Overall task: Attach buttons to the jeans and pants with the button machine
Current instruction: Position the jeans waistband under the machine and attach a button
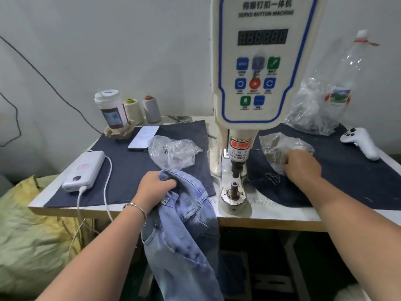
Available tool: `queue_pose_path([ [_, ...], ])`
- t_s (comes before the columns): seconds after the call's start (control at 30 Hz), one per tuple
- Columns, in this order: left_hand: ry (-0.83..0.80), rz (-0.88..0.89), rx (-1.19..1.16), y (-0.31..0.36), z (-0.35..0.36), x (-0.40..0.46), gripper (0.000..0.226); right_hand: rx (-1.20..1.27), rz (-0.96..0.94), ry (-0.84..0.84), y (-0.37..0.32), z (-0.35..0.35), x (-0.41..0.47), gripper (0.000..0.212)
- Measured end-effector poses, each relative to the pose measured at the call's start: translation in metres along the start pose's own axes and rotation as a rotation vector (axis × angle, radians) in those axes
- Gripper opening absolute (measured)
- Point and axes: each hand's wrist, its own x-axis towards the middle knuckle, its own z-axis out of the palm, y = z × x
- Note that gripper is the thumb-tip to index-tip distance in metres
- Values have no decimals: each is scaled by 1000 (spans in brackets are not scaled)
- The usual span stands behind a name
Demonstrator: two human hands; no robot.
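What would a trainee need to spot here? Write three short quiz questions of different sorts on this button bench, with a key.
1. True or false: the left hand grips the jeans at the table's front edge.
2. Multiple choice: the right hand reaches into A) the plastic bag right of the button machine, B) the plastic bag left of the machine, C) the bottle.
3. Fill in: the jeans lie to the ____ of the machine's lower post, not over it.

Key: 1 true; 2 A; 3 left.
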Motion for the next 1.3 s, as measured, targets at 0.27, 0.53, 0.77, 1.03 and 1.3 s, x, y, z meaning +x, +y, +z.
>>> queue_pose_path([
  [0.27,-10,1,-10,-6,0,4,19,-31,111,-115,-6,-4,4,30],
  [0.53,-12,4,-27,-6,1,4,23,-44,11,5,1,0,-3,24],
  [0.77,-10,17,-7,-7,1,6,23,66,-122,210,16,-3,-13,17],
  [1.03,5,-2,-7,-11,2,8,24,642,-57,405,6,1,-63,18],
  [1.3,7,-6,-21,-8,2,5,25,1411,190,-410,-46,-2,-139,8],
])
